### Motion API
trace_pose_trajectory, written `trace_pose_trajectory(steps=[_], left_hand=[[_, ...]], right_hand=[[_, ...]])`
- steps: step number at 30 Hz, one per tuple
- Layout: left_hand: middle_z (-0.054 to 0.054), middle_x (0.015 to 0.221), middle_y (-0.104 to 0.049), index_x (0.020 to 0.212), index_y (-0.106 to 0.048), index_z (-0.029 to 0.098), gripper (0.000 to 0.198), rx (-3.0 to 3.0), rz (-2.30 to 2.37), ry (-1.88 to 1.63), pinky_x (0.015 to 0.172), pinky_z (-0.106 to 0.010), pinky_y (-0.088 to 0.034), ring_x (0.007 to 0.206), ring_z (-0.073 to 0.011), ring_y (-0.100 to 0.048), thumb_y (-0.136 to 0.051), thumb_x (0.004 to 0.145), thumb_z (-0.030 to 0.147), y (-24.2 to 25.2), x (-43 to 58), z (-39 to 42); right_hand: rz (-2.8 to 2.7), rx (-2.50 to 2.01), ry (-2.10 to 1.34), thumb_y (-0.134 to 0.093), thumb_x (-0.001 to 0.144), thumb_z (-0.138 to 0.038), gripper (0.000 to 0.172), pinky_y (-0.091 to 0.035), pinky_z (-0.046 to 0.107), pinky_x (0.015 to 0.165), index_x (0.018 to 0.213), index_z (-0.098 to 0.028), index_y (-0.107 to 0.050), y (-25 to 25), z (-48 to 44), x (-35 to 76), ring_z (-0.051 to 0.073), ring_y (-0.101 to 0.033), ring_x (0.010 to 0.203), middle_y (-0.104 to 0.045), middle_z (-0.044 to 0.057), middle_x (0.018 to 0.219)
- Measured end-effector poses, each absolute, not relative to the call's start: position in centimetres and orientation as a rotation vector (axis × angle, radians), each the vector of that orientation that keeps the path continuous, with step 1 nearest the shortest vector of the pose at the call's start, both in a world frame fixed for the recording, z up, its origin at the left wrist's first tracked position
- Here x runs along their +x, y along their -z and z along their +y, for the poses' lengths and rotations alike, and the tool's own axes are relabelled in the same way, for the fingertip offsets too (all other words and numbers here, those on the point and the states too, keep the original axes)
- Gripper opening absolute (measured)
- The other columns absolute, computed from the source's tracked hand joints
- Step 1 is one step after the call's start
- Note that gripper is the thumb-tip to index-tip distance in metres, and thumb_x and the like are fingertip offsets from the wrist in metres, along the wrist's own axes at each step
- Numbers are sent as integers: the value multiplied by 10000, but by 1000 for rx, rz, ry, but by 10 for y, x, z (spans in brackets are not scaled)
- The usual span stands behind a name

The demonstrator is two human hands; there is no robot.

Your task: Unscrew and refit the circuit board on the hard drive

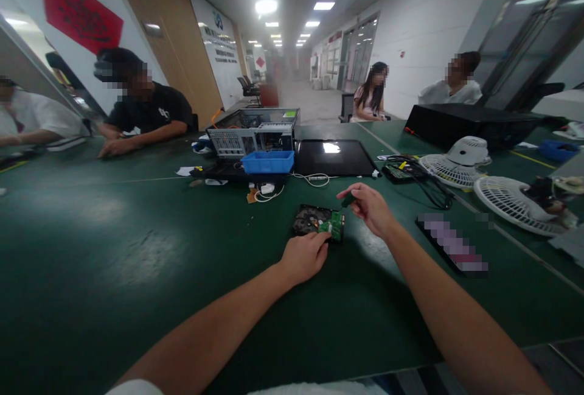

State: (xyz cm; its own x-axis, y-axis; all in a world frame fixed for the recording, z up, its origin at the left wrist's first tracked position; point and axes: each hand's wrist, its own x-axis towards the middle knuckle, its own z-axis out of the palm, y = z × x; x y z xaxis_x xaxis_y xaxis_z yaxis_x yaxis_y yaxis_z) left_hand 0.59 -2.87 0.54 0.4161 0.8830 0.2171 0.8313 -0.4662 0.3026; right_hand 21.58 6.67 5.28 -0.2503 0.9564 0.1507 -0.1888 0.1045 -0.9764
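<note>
"Where is the hard drive (305, 222)?"

"Flat on the green surface (173, 297), well in from the near edge, its circuit board (336, 220) facing up on the right."

"And the 2 hands in front of me?"

"The left hand (305, 256) rests at the drive's near edge; I can't tell whether its fingers grip or only press. The right hand (370, 209) is raised by the far right corner, fingers together on 1 small dark-green tool (347, 199). Whether that touches the drive, I can't tell."

"What room is there?"

"Leftward, a broad stretch of surface. Beyond the drive, a white cable (317, 178) and a blue tray (268, 162) narrow it. Right of the right forearm lies a phone (451, 243), with a fan grille (506, 203) farther out."
</note>
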Motion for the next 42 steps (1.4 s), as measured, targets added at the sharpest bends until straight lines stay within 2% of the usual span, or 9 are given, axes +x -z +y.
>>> trace_pose_trajectory(steps=[4, 9, 13, 17, 23, 32, 36, 39, 42], left_hand=[[-53, 1121, -726, 1355, -565, 258, 372, 2507, 1531, -515, 838, -333, -570, 958, -211, -714, -436, 1012, 316, -9, 6, -30], [-53, 1114, -725, 1359, -562, 257, 373, 2509, 1519, -523, 821, -328, -574, 938, -207, -713, -435, 1012, 309, -10, 6, -30], [-57, 1130, -722, 1358, -567, 261, 371, 2505, 1544, -514, 857, -332, -569, 976, -210, -708, -455, 1008, 308, -8, 6, -30], [-59, 1147, -718, 1363, -560, 258, 368, 2508, 1534, -522, 858, -333, -568, 978, -206, -706, -447, 1016, 310, -6, 7, -30], [-54, 1144, -719, 1353, -569, 253, 368, 2525, 1532, -553, 872, -349, -568, 986, -213, -706, -443, 1012, 307, -1, 6, -28], [-53, 1142, -722, 1355, -569, 255, 371, 2514, 1528, -539, 851, -347, -570, 979, -214, -708, -426, 1019, 317, -4, 6, -29], [-54, 1141, -722, 1356, -570, 257, 372, 2513, 1527, -541, 849, -344, -570, 977, -214, -708, -426, 1019, 316, -5, 7, -29], [-59, 1148, -720, 1358, -570, 256, 371, 2508, 1530, -536, 850, -334, -568, 975, -208, -708, -435, 1018, 314, -5, 7, -29], [-60, 1148, -720, 1357, -571, 255, 369, 2507, 1528, -539, 850, -330, -568, 971, -207, -708, -438, 1017, 313, -5, 6, -29]], right_hand=[[-1322, -848, -1396, -668, 828, -396, 204, -198, 223, 394, 910, -222, -602, -54, 66, 215, 73, -407, 482, -733, 25, 916], [-1331, -864, -1370, -628, 834, -415, 273, -164, 241, 395, 1014, -223, -699, -55, 68, 219, 74, -384, 475, -709, 29, 900], [-1372, -889, -1280, -628, 832, -424, 287, -194, 260, 430, 952, -200, -762, -57, 68, 220, 81, -367, 504, -716, 58, 934], [-1438, -910, -1174, -631, 836, -412, 279, -219, 267, 460, 913, -196, -790, -57, 68, 218, 102, -378, 537, -705, 51, 826], [-1436, -877, -1264, -606, 864, -412, 270, -242, 259, 461, 867, -187, -756, -55, 67, 219, 95, -405, 545, -712, 55, 893], [-1361, -877, -1435, -666, 814, -439, 248, -267, 238, 417, 872, -199, -685, -61, 63, 217, 84, -461, 503, -749, 64, 979], [-1292, -838, -1450, -678, 812, -442, 268, -256, 234, 391, 961, -220, -686, -59, 64, 215, 80, -445, 473, -725, 36, 906], [-1280, -812, -1468, -673, 819, -447, 312, -252, 243, 386, 1032, -221, -705, -59, 65, 215, 76, -433, 470, -711, 39, 928], [-1273, -796, -1472, -675, 825, -452, 315, -257, 251, 395, 1022, -209, -720, -58, 65, 216, 71, -429, 478, -702, 46, 959]])
